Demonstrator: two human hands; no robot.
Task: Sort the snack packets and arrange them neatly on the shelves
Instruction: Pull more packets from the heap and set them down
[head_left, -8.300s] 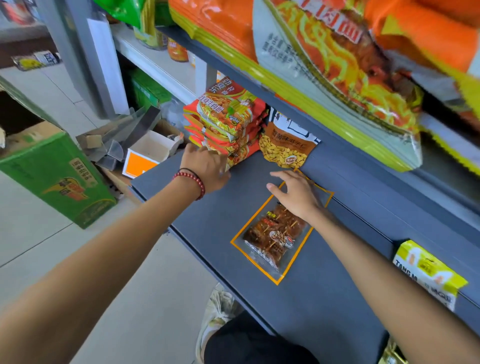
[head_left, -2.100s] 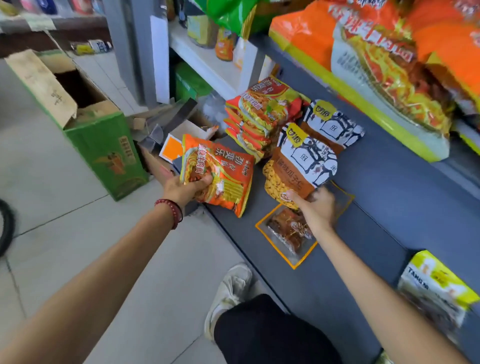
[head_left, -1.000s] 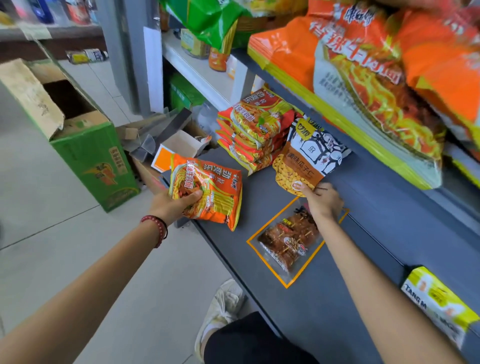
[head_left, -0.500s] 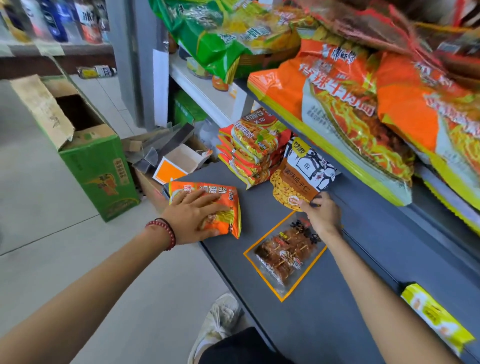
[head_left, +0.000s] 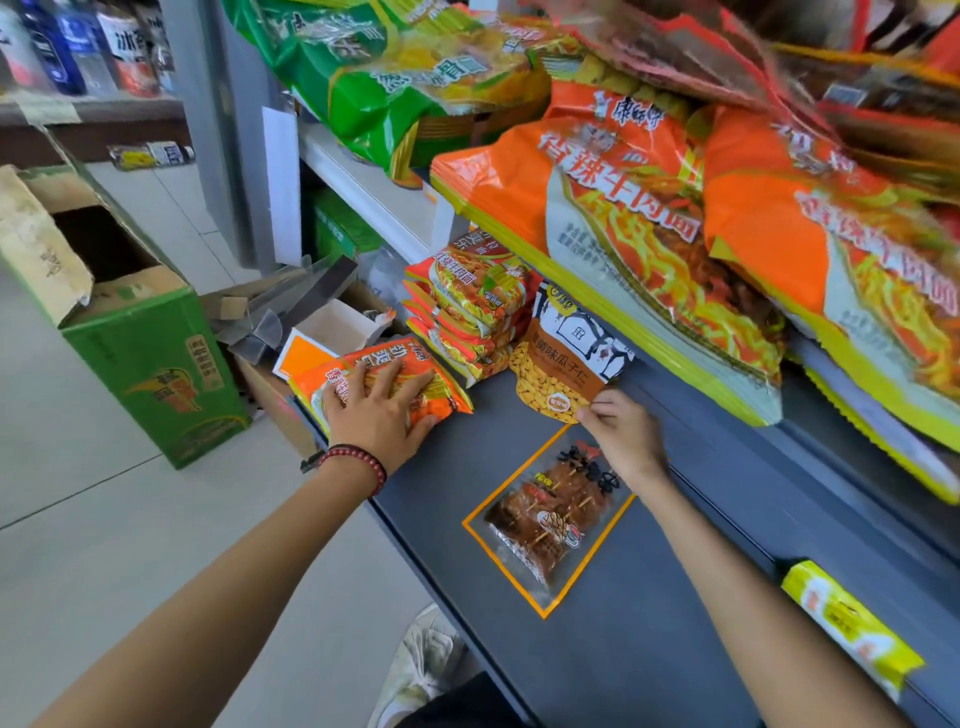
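One orange crinkly noodle packet (head_left: 441, 389), held up a second ago, now lies flat on the dark grey metal shelf (head_left: 649, 623) under the spread left hand (head_left: 379, 413), so it looks placed, near the stack of matching packets (head_left: 472, 306). The right hand (head_left: 626, 436) pinches one brown-and-white seed pouch (head_left: 561, 374) by its corner; one clear skewer pack (head_left: 550, 519) lies just beside.

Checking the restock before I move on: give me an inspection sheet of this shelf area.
Surface: dark grey shelf.
Job's things: orange noodle packet at the shelf's left end; noodle stack and seed packet further back; skewer packet flat mid-shelf; yellow packet far right.
Clutter: open green carton and opened boxes on the floor.
Grippers: left hand presses flat on the orange noodle packet; right hand pinches the seed packet's lower edge.
Cables: nothing seen.
Surroundings: large noodle multipacks on the shelf above; tiled floor.
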